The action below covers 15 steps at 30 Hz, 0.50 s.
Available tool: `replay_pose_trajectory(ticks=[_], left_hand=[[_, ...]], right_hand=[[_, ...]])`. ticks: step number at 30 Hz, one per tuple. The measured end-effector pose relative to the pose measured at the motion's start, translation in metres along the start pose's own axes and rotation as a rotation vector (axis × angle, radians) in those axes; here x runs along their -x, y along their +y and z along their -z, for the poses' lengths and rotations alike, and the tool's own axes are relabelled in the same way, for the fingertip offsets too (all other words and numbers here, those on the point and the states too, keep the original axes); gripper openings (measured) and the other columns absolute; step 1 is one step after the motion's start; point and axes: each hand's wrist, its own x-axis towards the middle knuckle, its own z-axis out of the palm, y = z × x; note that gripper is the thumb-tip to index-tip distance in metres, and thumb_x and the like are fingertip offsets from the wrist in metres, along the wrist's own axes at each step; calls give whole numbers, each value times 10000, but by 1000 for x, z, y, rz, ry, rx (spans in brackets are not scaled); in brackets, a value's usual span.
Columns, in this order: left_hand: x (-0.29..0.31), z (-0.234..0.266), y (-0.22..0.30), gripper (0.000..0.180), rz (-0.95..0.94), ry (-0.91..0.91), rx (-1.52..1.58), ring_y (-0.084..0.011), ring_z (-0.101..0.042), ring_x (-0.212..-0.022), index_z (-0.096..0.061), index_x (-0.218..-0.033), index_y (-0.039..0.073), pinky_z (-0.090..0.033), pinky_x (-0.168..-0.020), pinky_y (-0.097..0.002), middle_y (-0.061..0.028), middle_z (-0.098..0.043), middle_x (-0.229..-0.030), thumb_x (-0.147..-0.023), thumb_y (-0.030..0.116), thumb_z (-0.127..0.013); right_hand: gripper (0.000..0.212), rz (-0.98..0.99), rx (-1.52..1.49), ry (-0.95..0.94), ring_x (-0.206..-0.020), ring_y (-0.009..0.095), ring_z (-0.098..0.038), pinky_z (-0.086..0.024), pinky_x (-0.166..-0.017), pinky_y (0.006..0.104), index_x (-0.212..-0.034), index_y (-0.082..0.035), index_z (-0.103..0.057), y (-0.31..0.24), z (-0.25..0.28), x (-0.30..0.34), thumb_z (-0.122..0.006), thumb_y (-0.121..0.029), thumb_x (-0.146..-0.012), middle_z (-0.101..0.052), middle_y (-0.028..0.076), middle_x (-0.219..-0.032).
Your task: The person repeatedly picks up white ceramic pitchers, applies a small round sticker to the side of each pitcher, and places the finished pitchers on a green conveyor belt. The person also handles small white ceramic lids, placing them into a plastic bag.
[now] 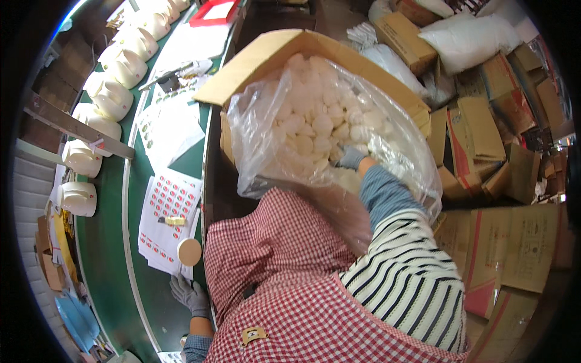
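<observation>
My right hand [352,158], in a grey glove, reaches into a large open cardboard box [254,63] lined with a clear plastic bag [257,142]. Its fingers look apart and touch the cream-white rounded plastic pieces [322,125] heaped inside; no piece shows clearly in its grip. My left hand [190,295], also gloved, rests with fingers spread on the green work surface [163,302]. Just beyond it a round cream disc [189,252] lies on sheets of red round stickers [172,196]. A yellow-handled cutter [172,221] lies across the sheets.
A row of cream-white moulded housings [82,158] lines the far left side of the green surface. Farther up lie white paper sheets [172,130], a dark tool [175,75] and a red tray [215,12]. Cardboard boxes [505,242] and white sacks [472,42] crowd the right.
</observation>
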Motion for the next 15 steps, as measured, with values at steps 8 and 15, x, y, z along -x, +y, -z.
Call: replay_pose_trajectory(ticks=[8,15], left_hand=[[-1,9,15,711,76,-28,29,-427,-258,-1425,-373,-1460,104,-155,-1155,-588,-207,-325,-1538,-850,453,-480],[-1,4,11,668,44,-9,13,-446,-271,-1411,-374,-1425,102,-177,-1143,-597,-210,-333,-1528,-839,395,-501]], right_hand=[[979,-110,454,-166,-1423,403,-324,-377,-1110,507,-1571,-277,-153,-66,-5,-48,-705,-353,-765,-165,184,-1613],[715,-85,428,52,-1279,368,-510,-454,-1031,461,-1385,-116,-436,-61,-22,-66,-707,-243,-735,-465,193,-1438]])
